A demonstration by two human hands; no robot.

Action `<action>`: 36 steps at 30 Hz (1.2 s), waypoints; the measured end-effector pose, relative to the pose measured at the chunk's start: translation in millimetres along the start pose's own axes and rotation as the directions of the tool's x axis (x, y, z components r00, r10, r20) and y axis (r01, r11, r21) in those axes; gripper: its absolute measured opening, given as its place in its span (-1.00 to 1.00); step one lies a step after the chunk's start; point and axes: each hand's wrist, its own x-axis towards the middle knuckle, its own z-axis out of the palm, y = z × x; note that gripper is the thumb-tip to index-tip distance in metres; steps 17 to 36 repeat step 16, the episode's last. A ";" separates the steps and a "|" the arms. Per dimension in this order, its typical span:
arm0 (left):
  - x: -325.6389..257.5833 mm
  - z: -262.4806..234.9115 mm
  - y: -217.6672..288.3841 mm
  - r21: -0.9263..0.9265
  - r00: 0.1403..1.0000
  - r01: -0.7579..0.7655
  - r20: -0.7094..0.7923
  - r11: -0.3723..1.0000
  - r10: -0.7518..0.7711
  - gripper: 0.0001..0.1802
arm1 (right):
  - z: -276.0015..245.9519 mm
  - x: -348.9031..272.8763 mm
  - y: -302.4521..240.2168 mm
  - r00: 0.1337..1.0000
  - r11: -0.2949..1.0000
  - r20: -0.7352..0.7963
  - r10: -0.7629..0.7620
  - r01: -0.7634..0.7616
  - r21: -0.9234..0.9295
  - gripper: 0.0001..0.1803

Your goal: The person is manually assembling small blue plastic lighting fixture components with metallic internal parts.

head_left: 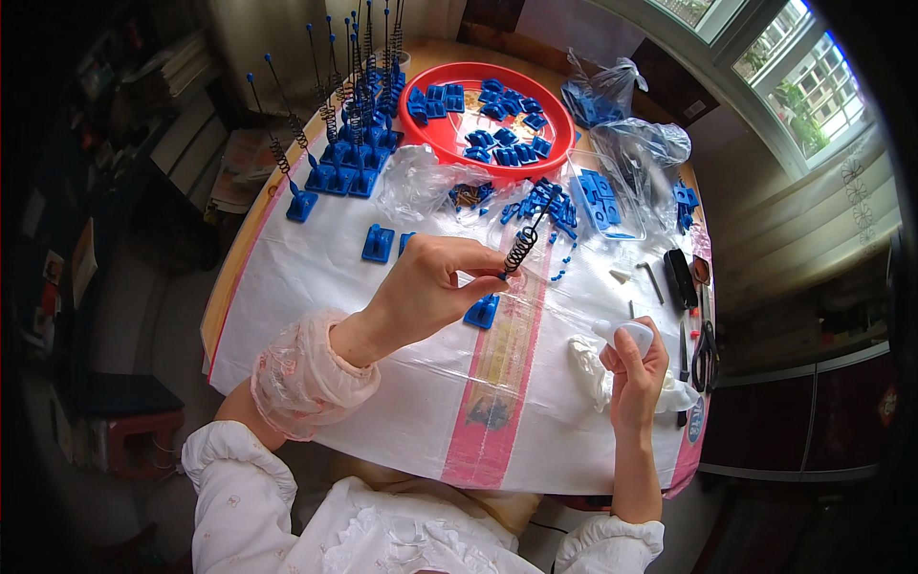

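My left hand pinches the lower end of a black coil spring with a thin rod, which leans up and to the right. Just beneath those fingertips is a blue plastic base; whether the spring touches it is hidden. At the right, my right hand is closed round a small white bottle, its narrow tip toward the left. Crumpled white tissue lies beside that hand. Two more blue bases, one of them a separate base, rest behind my left hand, the other partly covered by it.
Many finished-looking spring stands rise at the back left. A red basin holds blue parts, with loose blue pieces before it. Clear plastic bags lie back right. Scissors and a black case line the right edge.
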 end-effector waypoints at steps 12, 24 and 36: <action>0.5 -0.4 0.9 0.007 1.000 -0.012 0.004 1.000 0.012 -0.75 | -0.4 -0.7 1.6 1.000 1.000 0.018 0.005 -0.005 -0.022 -0.84; 0.2 0.2 -0.1 0.001 1.000 -0.004 0.006 1.000 0.004 -0.75 | 1.1 -0.6 0.9 1.000 0.999 0.005 0.000 0.000 -0.034 -0.84; 0.2 0.2 -0.1 0.001 1.000 -0.004 0.006 1.000 0.004 -0.75 | 1.1 -0.6 0.9 1.000 0.999 0.005 0.000 0.000 -0.034 -0.84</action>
